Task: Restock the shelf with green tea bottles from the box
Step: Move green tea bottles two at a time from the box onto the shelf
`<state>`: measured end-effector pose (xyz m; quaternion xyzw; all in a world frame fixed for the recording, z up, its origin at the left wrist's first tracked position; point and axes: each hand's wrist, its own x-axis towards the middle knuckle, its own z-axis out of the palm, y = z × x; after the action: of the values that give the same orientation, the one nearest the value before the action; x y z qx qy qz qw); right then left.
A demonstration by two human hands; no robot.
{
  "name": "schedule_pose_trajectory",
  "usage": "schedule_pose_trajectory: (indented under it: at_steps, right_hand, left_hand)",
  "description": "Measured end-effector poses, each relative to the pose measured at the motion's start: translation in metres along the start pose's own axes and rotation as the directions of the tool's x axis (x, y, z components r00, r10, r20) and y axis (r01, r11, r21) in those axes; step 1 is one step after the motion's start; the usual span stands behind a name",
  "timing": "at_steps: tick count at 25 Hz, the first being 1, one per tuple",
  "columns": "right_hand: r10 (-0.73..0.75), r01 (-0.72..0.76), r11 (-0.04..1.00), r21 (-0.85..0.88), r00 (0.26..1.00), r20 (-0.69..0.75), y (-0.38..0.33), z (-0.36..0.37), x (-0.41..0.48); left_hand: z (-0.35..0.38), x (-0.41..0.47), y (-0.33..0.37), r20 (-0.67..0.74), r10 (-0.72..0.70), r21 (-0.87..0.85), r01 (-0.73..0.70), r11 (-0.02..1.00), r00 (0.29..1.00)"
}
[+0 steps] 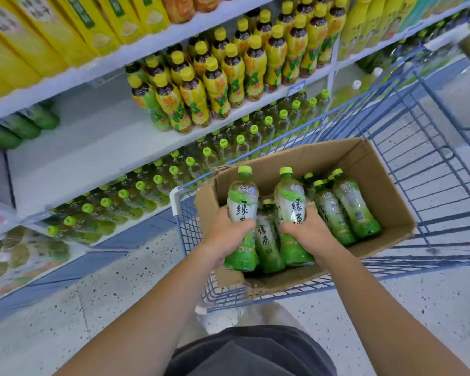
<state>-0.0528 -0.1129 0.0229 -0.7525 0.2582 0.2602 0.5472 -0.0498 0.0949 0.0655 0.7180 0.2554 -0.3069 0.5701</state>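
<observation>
I have both hands down in the cardboard box [385, 191], which sits in a blue wire cart [432, 147] beside the shelf [92, 147]. My left hand [225, 234] wraps one green tea bottle [242, 207] around its middle, fingers curled tight on the label. My right hand [307, 232] grips a second green tea bottle [291, 202] the same way, thumb across the front. More bottles [347, 210] lie in the box between and to the right of my hands. On the shelf, a wide bare stretch lies left of the lemon tea bottles [215, 85], and rows of green-capped bottles [174, 172] fill the tier below.
</observation>
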Motion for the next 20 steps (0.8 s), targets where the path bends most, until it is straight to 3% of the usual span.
schedule_pose_trajectory:
  at_steps: [11, 20]
  right_hand:
    - [-0.201, 0.208, 0.966, -0.152, 0.978, 0.06, -0.096, 0.173, -0.068]
    - [-0.321, 0.344, 0.915, -0.213, 0.937, 0.134, -0.147, 0.35, -0.079]
  left_hand:
    - [-0.209, -0.058, -0.06, -0.203, 0.099, -0.131, -0.128, 0.983, 0.974]
    - [-0.383, -0.06, -0.107, -0.295, 0.203, -0.05, -0.227, 0.973, 0.934]
